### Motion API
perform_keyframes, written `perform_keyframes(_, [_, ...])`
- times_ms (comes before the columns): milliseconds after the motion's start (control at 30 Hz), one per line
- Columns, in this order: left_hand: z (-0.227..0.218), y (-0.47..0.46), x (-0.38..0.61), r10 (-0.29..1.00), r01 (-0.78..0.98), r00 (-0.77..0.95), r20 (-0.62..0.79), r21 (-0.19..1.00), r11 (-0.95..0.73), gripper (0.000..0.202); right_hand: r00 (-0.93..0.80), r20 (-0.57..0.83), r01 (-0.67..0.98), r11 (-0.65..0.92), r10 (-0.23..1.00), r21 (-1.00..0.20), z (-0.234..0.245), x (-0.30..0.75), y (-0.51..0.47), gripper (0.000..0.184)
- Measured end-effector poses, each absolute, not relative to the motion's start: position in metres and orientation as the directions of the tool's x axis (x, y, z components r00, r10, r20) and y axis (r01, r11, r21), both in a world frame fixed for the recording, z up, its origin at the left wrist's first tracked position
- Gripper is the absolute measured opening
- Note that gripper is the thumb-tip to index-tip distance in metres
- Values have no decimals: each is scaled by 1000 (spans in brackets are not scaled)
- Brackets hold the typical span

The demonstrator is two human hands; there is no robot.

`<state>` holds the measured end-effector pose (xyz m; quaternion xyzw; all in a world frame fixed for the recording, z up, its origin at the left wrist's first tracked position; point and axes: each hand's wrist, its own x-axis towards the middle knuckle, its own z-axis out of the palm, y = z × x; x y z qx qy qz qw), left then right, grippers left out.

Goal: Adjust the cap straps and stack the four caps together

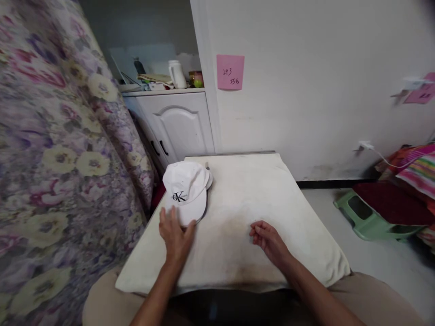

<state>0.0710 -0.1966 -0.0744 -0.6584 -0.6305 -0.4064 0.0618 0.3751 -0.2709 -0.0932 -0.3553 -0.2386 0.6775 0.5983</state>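
Note:
A white baseball cap [185,181] with black "CK" lettering lies at the left of the table, its brim toward me. Another pale brim edge shows behind its right side, perhaps a second cap; most of it is hidden. My left hand [175,237] is at the front of the brim with fingers spread and thumb apart; the fingertips overlap the brim, but I cannot tell how firmly they touch. Over the table's right half, my right hand [270,242] is closed in a loose curl, thumb against the index finger, with nothing visible in it.
A cream cloth covers the small table [258,190]. Floral curtain [68,181] hangs close on the left. Beyond stands a white cabinet [181,122] with a white jug [177,74] on its top. A green stool [374,222] is at the right. A pink note [230,72] is on the wall.

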Motion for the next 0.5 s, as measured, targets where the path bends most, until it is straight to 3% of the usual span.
perform_keyframes(100, [-81, -213, 98, 803, 947, 97, 588, 194, -256, 55, -36, -191, -618, -172, 981, -767, -95, 374, -271, 31])
perform_keyframes(200, [-81, -208, 112, 841, 961, 203, 501, 63, -270, 46, -39, -183, -597, -170, 982, -784, -95, 373, -271, 31])
perform_keyframes(500, [-80, -195, 110, 864, 968, 218, 454, 9, -249, 38, -28, -138, -481, -134, 990, -867, -101, 376, -268, 33])
